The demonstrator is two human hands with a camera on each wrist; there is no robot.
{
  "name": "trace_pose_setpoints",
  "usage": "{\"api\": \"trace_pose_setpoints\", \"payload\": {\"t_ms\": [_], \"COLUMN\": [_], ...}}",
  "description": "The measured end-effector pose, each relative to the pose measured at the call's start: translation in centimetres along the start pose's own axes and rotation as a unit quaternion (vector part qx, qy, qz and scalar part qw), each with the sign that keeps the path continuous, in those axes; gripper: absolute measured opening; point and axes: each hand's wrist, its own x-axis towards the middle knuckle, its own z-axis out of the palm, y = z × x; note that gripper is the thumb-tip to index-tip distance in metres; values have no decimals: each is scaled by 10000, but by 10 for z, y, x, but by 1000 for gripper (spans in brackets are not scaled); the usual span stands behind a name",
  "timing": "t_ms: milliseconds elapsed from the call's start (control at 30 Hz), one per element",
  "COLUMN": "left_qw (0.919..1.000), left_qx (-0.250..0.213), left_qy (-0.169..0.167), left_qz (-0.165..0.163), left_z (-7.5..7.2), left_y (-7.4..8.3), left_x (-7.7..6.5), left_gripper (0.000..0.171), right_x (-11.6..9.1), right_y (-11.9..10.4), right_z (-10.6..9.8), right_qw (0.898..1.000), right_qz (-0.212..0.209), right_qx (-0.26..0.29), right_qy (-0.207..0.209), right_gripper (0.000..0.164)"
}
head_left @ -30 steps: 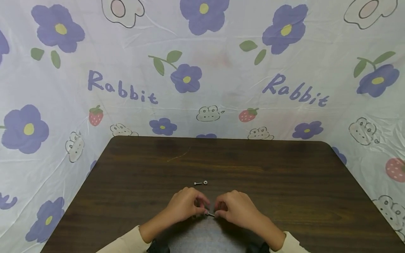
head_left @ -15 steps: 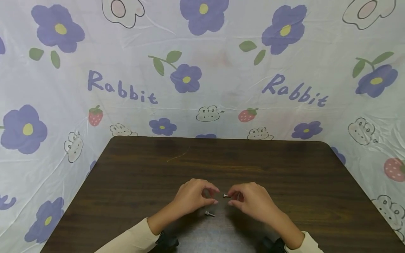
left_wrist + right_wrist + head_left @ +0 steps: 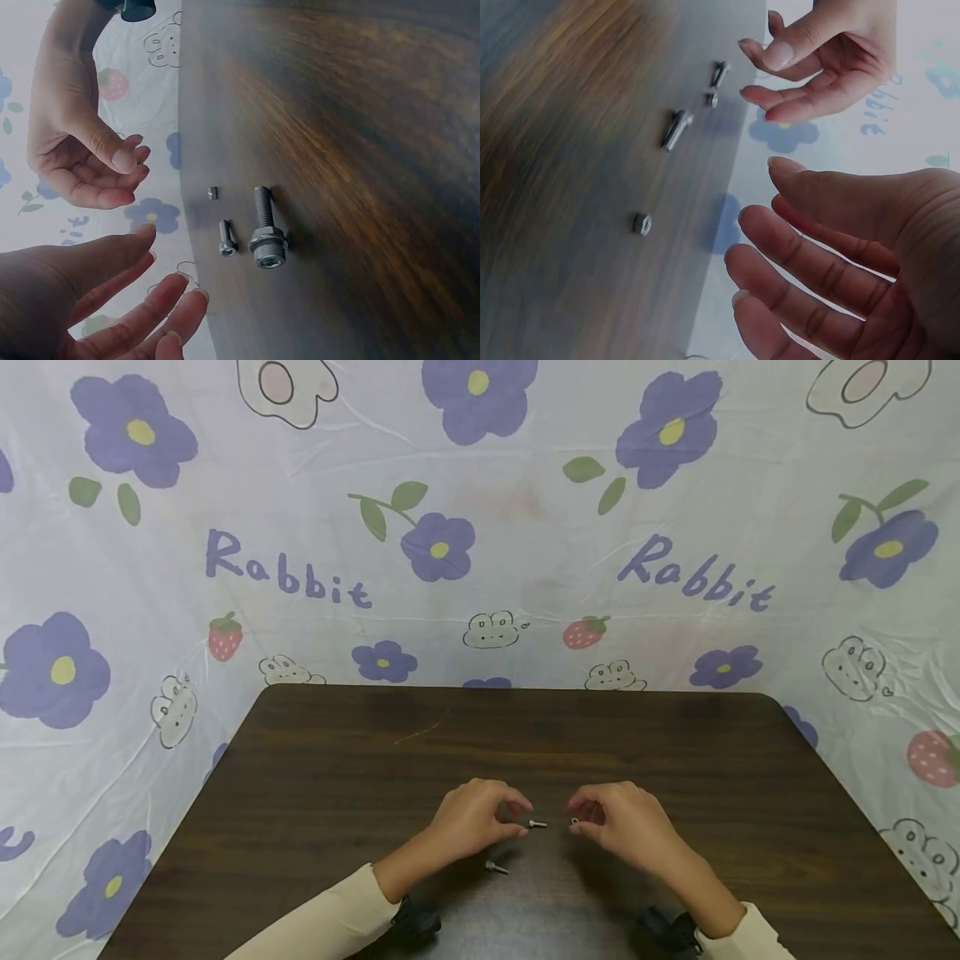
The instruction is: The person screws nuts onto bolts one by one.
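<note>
Your left hand and right hand hover above a dark brown, wood-grained table, fingers curved and parted, neither holding anything. Beyond the large silver metal socket-head bolt lie a slim silver metal socket-head bolt and, farther to the large bolt's right, a small silver metal nut.

The step appears to be handling those two small pieces. Pinch the slim bolt by its head, leaving the thread clear; take the small nut squarely across its flats so it cannot skip away. Keep your wrists off the large bolt.

From the head, both pieces seem to meet your thumbs; your left wrist view shows them lying free of your fingers. It also reveals a silver hex nut close to the large bolt's head, a mere lump from above. Your right wrist view catches a nut's hole, plus a metal piece too blurred to identify.
</note>
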Motion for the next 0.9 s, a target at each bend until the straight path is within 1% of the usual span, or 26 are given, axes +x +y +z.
{"api": "trace_pose_setpoints", "payload": {"t_ms": [100,333,533,733,900], "left_qw": [9999,9995,9989,9984,9971], "left_qx": [78,100,211,331,619], "left_qy": [-77,-246,-378,-418,-404], "left_qz": [-28,-160,-194,-212,-201], "left_z": [4,9,16,24,28], "left_y": [-1,-3,-5,-7,-6], "left_x": [4,11,15,19,23], "left_gripper": [26,22,23,23,23], "right_x": [0,3,6,10,14], "right_y": [5,17,24,27,28], "right_z": [0,2,4,7,11], "right_qw": [9999,9996,9986,9981,9976], "right_qz": [75,182,379,413,472], "right_qx": [-56,-98,-160,-209,-214], "right_qy": [-36,-168,-326,-395,-469], "right_gripper": [17,18,21,20,19]}}
